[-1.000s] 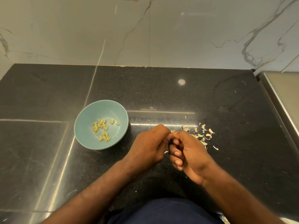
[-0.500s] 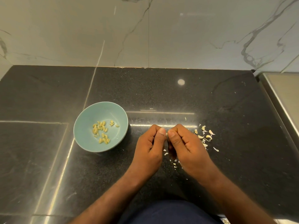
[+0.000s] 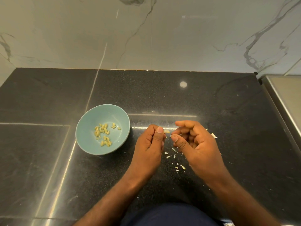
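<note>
A teal bowl (image 3: 81,128) on the black counter (image 3: 162,95) holds several pale yellow peeled seeds (image 3: 103,134). Just right of the bowl, my left hand (image 3: 150,144) pinches one pale seed (image 3: 167,131) between thumb and curled fingers. My right hand (image 3: 198,144) hovers close beside it, a small gap between the two. Its fingers are curled, and a tiny shell piece (image 3: 171,135) sits at the thumb tip. White shell scraps (image 3: 174,155) lie on the counter under and between my hands.
More shell bits (image 3: 214,135) lie behind my right hand. A marble wall (image 3: 146,38) rises at the counter's back edge. A steel surface (image 3: 286,98) borders the counter on the right. My dark blue clothing (image 3: 167,216) shows at the near edge.
My hands were pressed together on the seed; now they have drawn apart. The left keeps the seed and the right has rolled palm-up. More scraps lie below them.
</note>
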A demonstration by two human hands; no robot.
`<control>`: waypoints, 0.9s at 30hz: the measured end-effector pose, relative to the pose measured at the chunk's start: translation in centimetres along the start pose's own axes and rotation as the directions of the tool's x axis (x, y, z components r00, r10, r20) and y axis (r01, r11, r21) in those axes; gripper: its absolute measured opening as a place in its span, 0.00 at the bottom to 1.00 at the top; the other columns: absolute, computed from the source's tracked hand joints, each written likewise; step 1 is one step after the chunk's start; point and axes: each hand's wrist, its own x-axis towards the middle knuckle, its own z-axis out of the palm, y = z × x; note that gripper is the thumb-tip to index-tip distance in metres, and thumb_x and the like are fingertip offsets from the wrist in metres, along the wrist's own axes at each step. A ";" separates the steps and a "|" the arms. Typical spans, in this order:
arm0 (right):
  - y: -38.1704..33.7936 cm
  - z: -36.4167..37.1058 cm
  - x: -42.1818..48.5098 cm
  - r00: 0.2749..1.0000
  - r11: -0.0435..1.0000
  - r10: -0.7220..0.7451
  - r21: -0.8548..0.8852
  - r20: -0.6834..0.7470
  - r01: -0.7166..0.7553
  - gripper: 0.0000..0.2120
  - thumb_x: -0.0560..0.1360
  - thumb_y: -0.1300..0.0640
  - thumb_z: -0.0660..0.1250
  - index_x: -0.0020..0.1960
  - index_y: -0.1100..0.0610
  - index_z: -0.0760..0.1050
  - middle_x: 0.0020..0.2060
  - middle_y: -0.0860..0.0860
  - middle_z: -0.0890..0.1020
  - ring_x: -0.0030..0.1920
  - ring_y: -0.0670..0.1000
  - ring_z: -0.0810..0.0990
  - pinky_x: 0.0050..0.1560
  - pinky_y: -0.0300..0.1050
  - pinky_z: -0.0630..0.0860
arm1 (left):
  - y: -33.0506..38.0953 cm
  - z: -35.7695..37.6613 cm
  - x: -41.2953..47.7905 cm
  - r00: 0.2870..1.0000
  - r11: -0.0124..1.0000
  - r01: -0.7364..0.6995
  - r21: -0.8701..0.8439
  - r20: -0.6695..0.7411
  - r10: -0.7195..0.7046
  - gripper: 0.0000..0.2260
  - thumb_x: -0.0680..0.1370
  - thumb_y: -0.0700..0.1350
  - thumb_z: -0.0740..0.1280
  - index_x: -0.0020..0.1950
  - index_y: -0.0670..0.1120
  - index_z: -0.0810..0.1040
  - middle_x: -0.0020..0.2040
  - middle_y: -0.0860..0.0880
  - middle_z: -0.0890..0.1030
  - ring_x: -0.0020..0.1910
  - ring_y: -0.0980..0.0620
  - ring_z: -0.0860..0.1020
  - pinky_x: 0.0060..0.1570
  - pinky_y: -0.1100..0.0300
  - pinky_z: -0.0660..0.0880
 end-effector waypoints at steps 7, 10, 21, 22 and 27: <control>-0.6 -0.1 0.6 0.988 0.988 0.129 0.079 0.089 -0.136 0.10 0.72 0.52 0.70 0.51 0.56 0.83 0.39 0.50 0.85 0.37 0.49 0.83 0.38 0.42 0.79 | -0.3 -0.3 0.2 0.985 0.957 -0.168 0.238 0.065 0.157 0.10 0.82 0.48 0.59 0.44 0.50 0.75 0.34 0.58 0.75 0.34 0.58 0.73 0.35 0.64 0.71; -0.4 0.0 0.6 0.991 0.985 0.121 0.119 0.055 -0.126 0.09 0.72 0.54 0.71 0.49 0.58 0.83 0.38 0.54 0.85 0.36 0.52 0.83 0.37 0.45 0.80 | -0.4 -0.3 0.1 0.987 0.962 -0.159 0.220 0.068 0.148 0.10 0.83 0.49 0.59 0.44 0.48 0.74 0.33 0.56 0.74 0.32 0.58 0.72 0.34 0.63 0.71; -0.7 -0.1 0.3 0.997 0.997 0.079 0.019 0.008 -0.079 0.02 0.77 0.59 0.70 0.47 0.56 0.81 0.36 0.52 0.84 0.36 0.49 0.82 0.39 0.42 0.80 | 0.1 -0.4 0.1 0.985 0.964 -0.143 0.223 0.127 0.116 0.12 0.84 0.52 0.58 0.44 0.49 0.74 0.33 0.52 0.74 0.31 0.54 0.72 0.32 0.56 0.72; -0.6 -0.2 0.3 0.995 0.996 0.093 -0.004 0.021 -0.093 0.02 0.77 0.59 0.69 0.47 0.56 0.81 0.36 0.52 0.83 0.36 0.49 0.82 0.39 0.42 0.80 | 0.0 -0.5 0.2 0.979 0.942 -0.183 0.282 0.140 0.148 0.12 0.83 0.53 0.57 0.44 0.50 0.74 0.34 0.51 0.74 0.32 0.53 0.72 0.32 0.53 0.72; 0.3 0.5 0.1 0.989 0.901 -0.076 -0.416 0.126 0.122 0.13 0.81 0.44 0.55 0.48 0.51 0.72 0.33 0.49 0.77 0.33 0.50 0.76 0.33 0.50 0.73 | -0.5 -1.0 0.5 0.966 0.874 -0.252 0.415 0.161 0.202 0.10 0.83 0.49 0.59 0.45 0.47 0.74 0.32 0.56 0.71 0.30 0.56 0.69 0.31 0.61 0.66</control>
